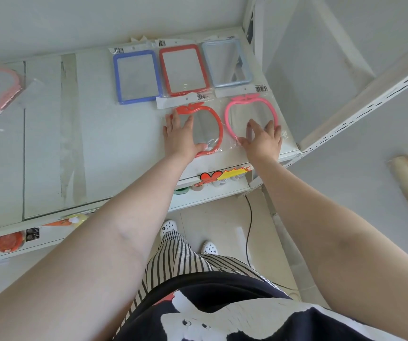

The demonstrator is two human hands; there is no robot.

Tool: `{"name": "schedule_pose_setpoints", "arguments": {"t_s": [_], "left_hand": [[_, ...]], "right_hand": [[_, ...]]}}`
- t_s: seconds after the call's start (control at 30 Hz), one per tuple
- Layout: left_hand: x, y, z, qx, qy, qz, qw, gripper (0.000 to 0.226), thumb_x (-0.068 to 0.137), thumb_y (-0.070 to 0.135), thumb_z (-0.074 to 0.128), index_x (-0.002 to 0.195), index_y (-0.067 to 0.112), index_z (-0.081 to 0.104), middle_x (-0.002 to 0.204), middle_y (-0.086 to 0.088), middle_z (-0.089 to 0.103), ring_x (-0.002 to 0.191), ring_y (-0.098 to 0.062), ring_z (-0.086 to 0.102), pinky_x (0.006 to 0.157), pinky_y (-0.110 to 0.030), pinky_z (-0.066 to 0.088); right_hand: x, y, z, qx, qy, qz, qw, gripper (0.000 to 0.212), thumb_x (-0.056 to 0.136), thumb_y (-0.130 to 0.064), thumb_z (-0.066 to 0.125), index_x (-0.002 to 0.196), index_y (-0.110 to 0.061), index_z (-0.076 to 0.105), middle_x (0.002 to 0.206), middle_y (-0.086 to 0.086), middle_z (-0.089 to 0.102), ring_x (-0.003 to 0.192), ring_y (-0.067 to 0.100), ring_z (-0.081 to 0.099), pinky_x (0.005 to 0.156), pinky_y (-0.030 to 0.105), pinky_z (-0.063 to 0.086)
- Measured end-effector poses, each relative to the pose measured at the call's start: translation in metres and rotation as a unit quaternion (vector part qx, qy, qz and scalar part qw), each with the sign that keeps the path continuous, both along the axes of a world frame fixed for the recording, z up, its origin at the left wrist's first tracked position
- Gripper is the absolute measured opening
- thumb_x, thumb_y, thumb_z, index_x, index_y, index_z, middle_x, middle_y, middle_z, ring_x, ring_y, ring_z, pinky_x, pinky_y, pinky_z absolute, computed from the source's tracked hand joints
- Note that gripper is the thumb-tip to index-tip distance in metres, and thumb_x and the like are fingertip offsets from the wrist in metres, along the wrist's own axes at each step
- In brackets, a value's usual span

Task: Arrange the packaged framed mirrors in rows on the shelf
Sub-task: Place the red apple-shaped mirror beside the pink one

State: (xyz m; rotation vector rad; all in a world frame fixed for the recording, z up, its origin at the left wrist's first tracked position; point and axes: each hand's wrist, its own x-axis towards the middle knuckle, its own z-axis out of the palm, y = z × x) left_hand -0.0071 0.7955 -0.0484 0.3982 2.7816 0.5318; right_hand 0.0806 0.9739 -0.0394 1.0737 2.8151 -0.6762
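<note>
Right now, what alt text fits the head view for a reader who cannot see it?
Two bare hands press flat on apple-shaped packaged mirrors on a white shelf: left hand on the red one, right hand on the pink one. Behind lie blue, red and pale blue rectangular mirrors.

Red apple mirror point(199, 129): glossy red plastic frame, reflective pane, under the flat left hand point(180, 136).
Pink apple mirror point(249, 114): smooth pink plastic frame, clear crinkled film wrap, under the right hand point(263, 140).
Rectangular mirrors beyond the fingertips: blue point(137, 77), red point(184, 70), pale grey-blue point(227, 62); plastic frames in shiny film sleeves (white paper header cards with barcodes).
Shelf point(114, 143): white painted metal, matt, with strips of dull tape.
Upright post point(370, 104): white slotted metal.
</note>
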Motion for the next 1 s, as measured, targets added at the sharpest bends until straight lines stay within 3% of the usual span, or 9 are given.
{"name": "schedule_pose_setpoints", "arguments": {"t_s": [0.17,0.3,0.37,0.47,0.73,1.0], "left_hand": [[-0.001,0.0,0.009,0.027,0.013,0.006,1.0,0.083,0.078,0.046,0.07,0.148,0.027,0.03,0.161,-0.013,0.009,0.15,-0.032,0.005,0.122,-0.045,0.008],[0.004,-0.007,0.025,0.068,0.064,0.0,0.996,0.065,0.08,0.032,0.069,0.14,0.022,0.045,0.143,-0.01,0.046,0.134,-0.03,0.04,0.113,-0.041,0.032],[0.011,-0.014,0.034,0.094,0.072,0.013,0.993,0.056,0.083,0.025,0.066,0.136,0.02,0.05,0.134,-0.011,0.054,0.123,-0.031,0.05,0.105,-0.038,0.041],[0.019,-0.03,0.044,0.112,0.064,0.028,0.991,0.053,0.082,0.019,0.066,0.134,0.018,0.052,0.13,-0.011,0.058,0.12,-0.031,0.054,0.1,-0.038,0.045],[0.026,-0.085,0.07,0.125,0.035,0.046,0.991,0.044,0.084,0.014,0.062,0.128,0.015,0.057,0.129,-0.007,0.061,0.12,-0.025,0.055,0.1,-0.031,0.043],[0.049,-0.188,0.079,0.132,0.024,0.07,0.988,0.045,0.084,0.013,0.062,0.129,0.016,0.057,0.129,-0.005,0.061,0.121,-0.023,0.055,0.101,-0.03,0.044]], "right_hand": [[-0.002,-0.006,0.012,-0.001,0.041,-0.003,0.999,0.051,0.095,-0.037,0.052,0.144,-0.03,0.04,0.157,0.009,0.024,0.149,0.028,0.01,0.121,0.041,0.015],[-0.005,-0.019,0.027,-0.021,0.086,0.029,0.996,0.049,0.092,-0.028,0.057,0.14,-0.023,0.047,0.148,0.008,0.04,0.138,0.027,0.031,0.11,0.038,0.032],[-0.006,-0.03,0.034,-0.037,0.11,0.055,0.992,0.045,0.092,-0.024,0.058,0.136,-0.019,0.051,0.138,0.008,0.049,0.129,0.028,0.039,0.102,0.037,0.038],[-0.007,-0.05,0.043,-0.058,0.109,0.102,0.987,0.043,0.09,-0.022,0.059,0.132,-0.017,0.053,0.127,0.01,0.056,0.123,0.03,0.046,0.093,0.038,0.045],[-0.003,-0.104,0.069,-0.05,0.075,0.18,0.979,0.047,0.088,-0.024,0.062,0.134,-0.019,0.053,0.129,0.005,0.062,0.114,0.027,0.06,0.087,0.034,0.052],[0.008,-0.194,0.08,-0.037,0.067,0.215,0.974,0.042,0.089,-0.026,0.062,0.129,-0.018,0.056,0.119,0.005,0.065,0.117,0.025,0.057,0.088,0.033,0.049]]}}
